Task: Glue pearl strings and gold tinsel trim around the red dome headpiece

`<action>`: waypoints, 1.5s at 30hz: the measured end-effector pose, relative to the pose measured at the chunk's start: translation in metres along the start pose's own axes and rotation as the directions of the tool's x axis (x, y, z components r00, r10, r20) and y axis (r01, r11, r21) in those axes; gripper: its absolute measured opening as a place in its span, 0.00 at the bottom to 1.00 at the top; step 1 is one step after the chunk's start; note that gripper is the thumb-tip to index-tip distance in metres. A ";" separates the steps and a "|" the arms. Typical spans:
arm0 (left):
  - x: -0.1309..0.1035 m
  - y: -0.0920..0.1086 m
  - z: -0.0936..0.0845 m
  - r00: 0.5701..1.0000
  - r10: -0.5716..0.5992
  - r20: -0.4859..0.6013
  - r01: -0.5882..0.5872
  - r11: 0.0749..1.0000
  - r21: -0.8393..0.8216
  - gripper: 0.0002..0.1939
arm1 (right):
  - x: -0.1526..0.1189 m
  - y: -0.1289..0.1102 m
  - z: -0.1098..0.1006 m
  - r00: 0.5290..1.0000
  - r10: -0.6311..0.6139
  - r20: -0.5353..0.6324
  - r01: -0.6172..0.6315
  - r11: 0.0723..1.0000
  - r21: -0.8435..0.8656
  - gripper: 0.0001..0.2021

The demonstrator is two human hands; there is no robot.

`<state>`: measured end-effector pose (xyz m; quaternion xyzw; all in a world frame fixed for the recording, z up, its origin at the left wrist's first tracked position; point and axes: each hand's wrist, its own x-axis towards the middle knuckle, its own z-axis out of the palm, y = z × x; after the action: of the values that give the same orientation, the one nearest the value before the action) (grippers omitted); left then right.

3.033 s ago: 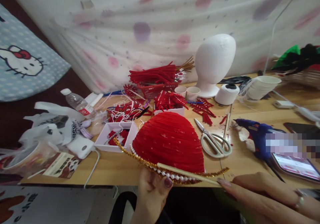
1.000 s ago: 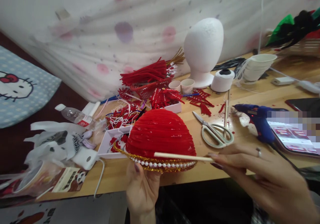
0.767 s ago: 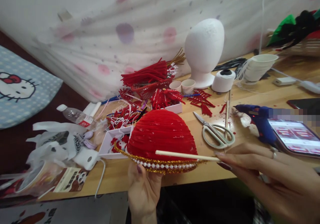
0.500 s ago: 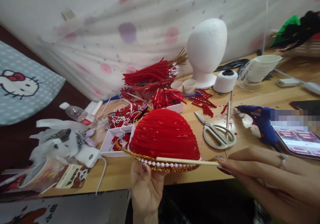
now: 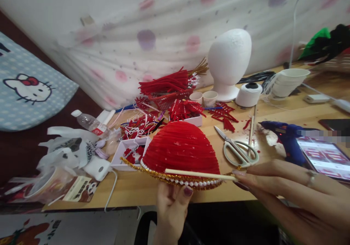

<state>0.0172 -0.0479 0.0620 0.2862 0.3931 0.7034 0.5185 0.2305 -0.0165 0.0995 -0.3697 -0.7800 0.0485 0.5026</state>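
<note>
A dome-shaped red cap (image 5: 182,150), ridged like rows of chenille stems, is held up over the table's front edge. Along its lower rim run a string of white pearl beads (image 5: 202,183) and a gold tinsel stem (image 5: 133,167), whose left end sticks out free. My left hand (image 5: 172,208) grips the cap from below, thumb up against the rim; some fingers are hidden beneath. My right hand (image 5: 290,194) pinches a thin wooden stick (image 5: 197,174) near its right end. The stick lies across the rim, just above the beads. Gold tinsel also shows by the right fingertips.
Behind the cap lie scissors (image 5: 240,152), a blue glue gun (image 5: 287,135) and a lit phone (image 5: 325,157). A white foam head (image 5: 229,62) stands at the back beside a thread cone (image 5: 248,94). Left are a white box (image 5: 117,157), a plastic bottle (image 5: 89,123) and bags (image 5: 65,146).
My left hand has shifted right under the rim, its thumb now nearer the middle. The cap has turned and tilted slightly. The stick has slid a little left, and the camera view has shifted.
</note>
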 end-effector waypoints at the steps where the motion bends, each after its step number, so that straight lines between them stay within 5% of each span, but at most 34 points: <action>1: -0.001 0.000 0.002 1.000 -0.010 -0.009 0.010 1.000 0.011 0.25 | 0.000 0.000 0.001 1.000 -0.017 0.011 0.017 1.000 -0.004 0.13; 9: -0.008 0.009 0.019 0.989 -0.084 -0.119 0.087 0.996 0.022 0.25 | -0.004 0.006 -0.003 0.991 -0.066 0.115 0.068 0.998 -0.017 0.14; 14: -0.005 0.005 0.015 0.993 -0.083 -0.080 0.083 0.997 -0.005 0.23 | -0.002 0.001 -0.008 1.000 0.012 0.010 -0.012 1.000 -0.013 0.15; 19: 0.002 -0.004 -0.004 0.997 -0.050 0.061 0.048 0.998 0.034 0.19 | -0.005 0.001 -0.004 0.998 0.004 0.062 -0.008 0.999 0.053 0.16; 28: -0.008 0.006 0.024 0.995 -0.052 -0.081 0.052 0.999 -0.003 0.23 | -0.006 0.005 -0.005 0.993 -0.074 0.090 0.078 0.996 -0.036 0.15; 36: -0.009 0.003 0.019 0.991 -0.103 -0.081 0.106 0.994 0.027 0.31 | -0.010 0.009 -0.007 0.988 -0.068 0.137 0.077 0.995 -0.065 0.15; 41: -0.010 0.004 0.020 0.991 -0.115 -0.064 0.117 0.993 0.029 0.32 | -0.009 0.007 -0.010 0.974 -0.045 0.222 0.050 0.999 -0.015 0.23; 45: -0.010 0.006 0.019 0.987 -0.132 -0.090 0.135 0.990 0.035 0.31 | -0.008 0.003 -0.012 0.984 0.004 0.180 0.012 0.996 -0.088 0.23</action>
<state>0.0324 -0.0540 0.0775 0.2385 0.4481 0.6708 0.5407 0.2438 -0.0229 0.0988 -0.3840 -0.8243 0.0459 0.4134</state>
